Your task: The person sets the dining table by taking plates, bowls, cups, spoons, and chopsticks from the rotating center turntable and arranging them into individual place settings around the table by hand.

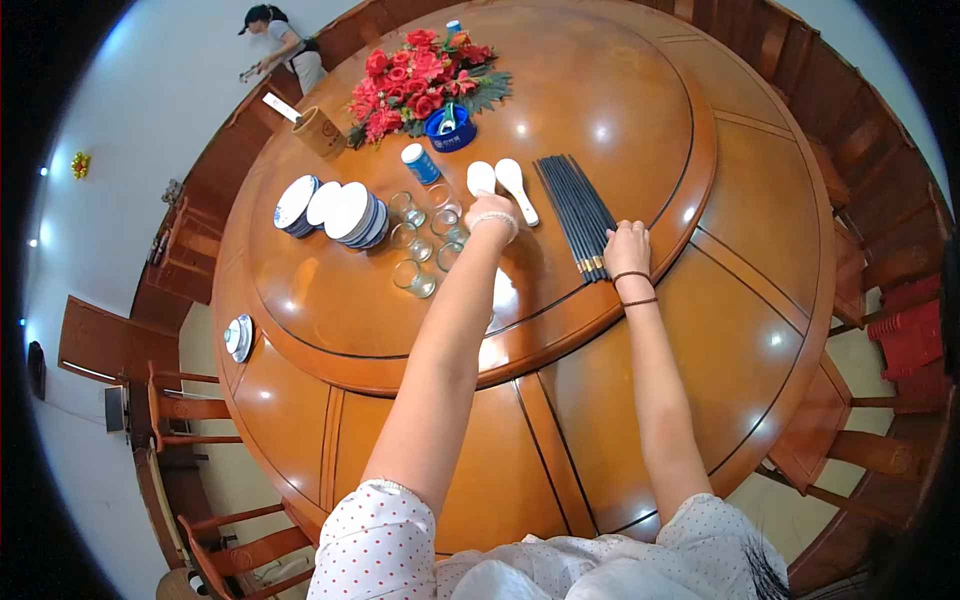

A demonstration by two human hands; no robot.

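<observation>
Reaching across the raised round turntable (380, 300), my left hand (492, 212) has its fingers closed around the handle end of a white soup spoon (481, 177). Another white soup spoon (512, 182) lies just to its right. My right hand (628, 248) is curled at the right edge of a row of black chopsticks (572, 210), touching them close to their gold-banded ends. Several clear glasses (408, 238) stand left of my left hand. Its fingertips are partly hidden behind the hand itself.
Stacked blue-and-white dishes (357, 215) sit left of the glasses. Behind are a blue-and-white can (420, 163), a blue bowl (450, 130), a wooden holder (318, 132) and red flowers (420, 80). A cup set (239, 338) rests on the outer table. Another person (285, 50) stands beyond.
</observation>
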